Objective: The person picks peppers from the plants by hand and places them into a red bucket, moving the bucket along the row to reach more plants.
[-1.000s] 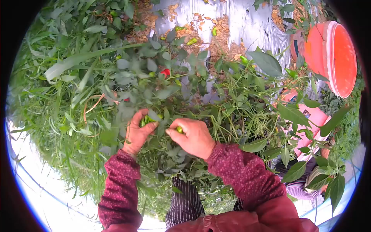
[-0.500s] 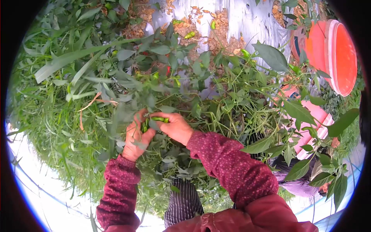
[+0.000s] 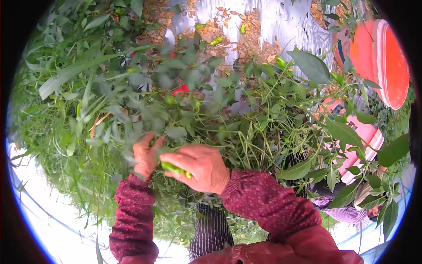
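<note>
My right hand (image 3: 198, 166) is closed around green chili peppers (image 3: 174, 168), which stick out below its fingers. Just to its left, my left hand (image 3: 146, 155) is among the leaves, smeared by motion, its thumb and fingers drawn together. A bit of green shows between them, too blurred to name. Both hands are at the near side of a leafy chili plant (image 3: 154, 94). Red spots (image 3: 180, 90), likely ripe chilies, show among its blurred leaves. Another green chili (image 3: 280, 62) hangs to the right.
An orange-red bucket (image 3: 369, 61) lies tipped at the upper right, with a pink container (image 3: 358, 141) below it. Fallen chilies (image 3: 216, 41) lie on silvery plastic sheeting (image 3: 272, 26) with dry leaves. Another person in a striped garment (image 3: 345, 214) is at the lower right.
My right hand has moved down and toward me with the green chilies. The left hand has shifted slightly left, away from it. The plant's leaves are shaking, and more red shows between them.
</note>
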A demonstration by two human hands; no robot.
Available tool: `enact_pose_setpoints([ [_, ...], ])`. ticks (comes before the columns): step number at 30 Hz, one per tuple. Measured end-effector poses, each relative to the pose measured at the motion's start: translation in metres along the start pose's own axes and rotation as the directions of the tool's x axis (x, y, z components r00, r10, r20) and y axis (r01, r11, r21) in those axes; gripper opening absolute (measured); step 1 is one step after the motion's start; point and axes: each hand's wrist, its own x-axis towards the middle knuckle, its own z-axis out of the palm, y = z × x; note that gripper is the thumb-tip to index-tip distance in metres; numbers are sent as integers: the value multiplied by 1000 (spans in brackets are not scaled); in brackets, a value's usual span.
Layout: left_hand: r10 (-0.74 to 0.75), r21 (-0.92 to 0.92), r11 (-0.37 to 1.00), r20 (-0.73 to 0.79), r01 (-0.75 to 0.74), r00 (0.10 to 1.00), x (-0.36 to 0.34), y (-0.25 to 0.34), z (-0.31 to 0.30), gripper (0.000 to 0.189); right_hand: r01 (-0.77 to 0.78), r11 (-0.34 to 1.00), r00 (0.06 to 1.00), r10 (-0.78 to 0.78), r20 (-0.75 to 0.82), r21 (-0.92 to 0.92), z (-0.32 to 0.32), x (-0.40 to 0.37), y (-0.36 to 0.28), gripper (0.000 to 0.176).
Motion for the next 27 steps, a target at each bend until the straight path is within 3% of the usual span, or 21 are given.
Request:
enact_pose_setpoints([
  [1,-14,-112,994,5,15,1000,-5,2,0,18,-3,1000,1000,3,-4,6,0,-2,1,30],
  [3,-18,-97,995,30,21,999,-5,-3,-9,15,-286,901,950,223,217,325,-4,-7,5,26],
  [4,-15,-89,996,19,17,1000,-6,-3,-14,15,-334,869,937,263,232,364,-14,-2,12,23],
  [5,-126,-141,982,31,129,992,-10,0,-19,16,-545,605,836,444,322,580,-18,0,17,20],
  [6,-238,-190,951,49,243,970,-16,2,-25,17,-544,597,837,436,332,590,-21,2,22,20],
  [7,-242,-182,952,39,245,969,-23,-2,-28,17,-590,525,803,460,378,614,-26,6,28,21],
  [9,-313,-414,864,5,287,950,-33,-20,-27,20,-666,382,733,495,466,641,-32,18,41,22],
  [11,-297,-402,878,-30,261,954,-40,-38,-25,18,-684,412,721,509,470,602,-26,27,45,23],
  [13,-370,-219,913,-91,344,924,-43,-54,-27,18,-576,665,817,445,367,475,-14,37,55,18],
  [14,-235,-109,965,32,237,971,-42,-48,-29,19,-524,717,851,421,315,460,-7,44,56,13],
  [15,-239,-108,965,30,240,971,-44,-33,-26,19,-526,714,850,420,318,462,-3,53,52,13],
  [17,-307,-7,952,-25,307,951,-49,-9,-17,19,-260,948,960,233,154,185,2,75,40,13],
  [18,-278,-193,939,62,285,959,-51,-25,-20,20,-212,971,972,199,123,112,5,84,36,12],
  [19,-282,-194,938,62,288,957,-54,-32,-19,20,-215,970,971,201,126,112,11,89,38,12],
  [21,-357,-319,878,57,356,932,-57,-42,-15,21,-44,983,990,67,127,-176,20,99,45,11],
  [22,-251,-268,930,43,253,967,-58,-49,-13,20,1,982,981,36,193,-187,25,104,51,15],
  [23,-252,-271,928,40,254,967,-58,-43,-13,20,4,982,980,34,197,-187,31,111,52,15],
  [25,-254,-222,939,72,264,964,-59,-31,-8,17,198,908,877,3,481,-368,42,120,54,21],
  [26,-355,-271,887,121,375,927,-63,-38,-8,18,254,880,800,41,598,-401,44,127,53,28],
  [27,-350,-272,889,118,369,929,-65,-47,-7,18,259,878,801,38,597,-403,47,129,52,28],
])
